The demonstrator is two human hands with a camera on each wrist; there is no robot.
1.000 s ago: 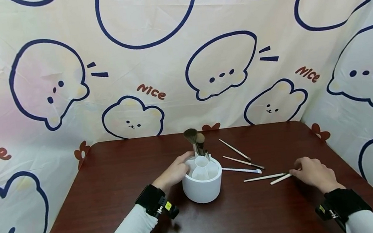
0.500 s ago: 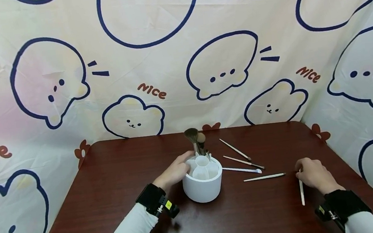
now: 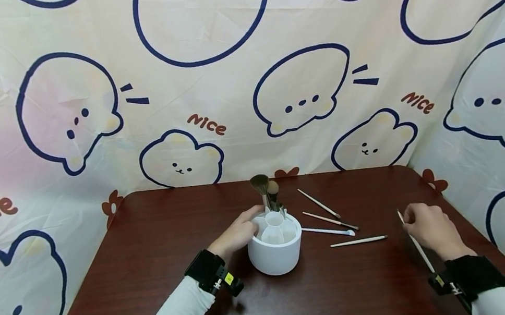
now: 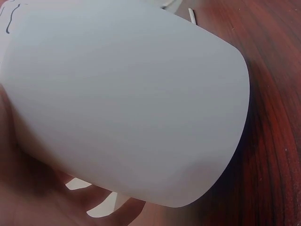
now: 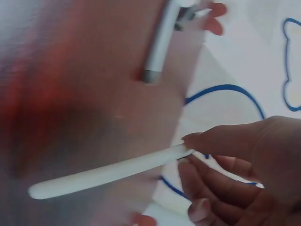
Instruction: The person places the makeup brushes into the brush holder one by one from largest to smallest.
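Note:
A round white brush holder (image 3: 275,257) with inner compartments stands upright on the brown table. Several makeup brushes (image 3: 260,185) rise from its back part. My left hand (image 3: 239,232) grips the holder's left side; in the left wrist view the holder's wall (image 4: 131,103) fills most of the picture, with fingers (image 4: 124,212) curving behind it. Over the table's right side, my right hand (image 3: 433,230) pinches a thin white-handled makeup brush (image 3: 421,253) between thumb and fingers. In the right wrist view that brush's handle (image 5: 108,172) points away from the fingertips; its bristle end is hidden.
Right of the holder lie several loose brushes: one white-handled brush (image 3: 358,241) nearest me, a pale blue-white one (image 3: 328,230), and two thin ones (image 3: 318,203) farther back. A cartoon-printed cloth (image 3: 235,91) hangs behind the brown table (image 3: 335,294).
The brush in my right hand has left its place beside the nearest loose brush and swung round, its handle now toward my wrist. My right hand shifted slightly right. The left hand and holder stayed put.

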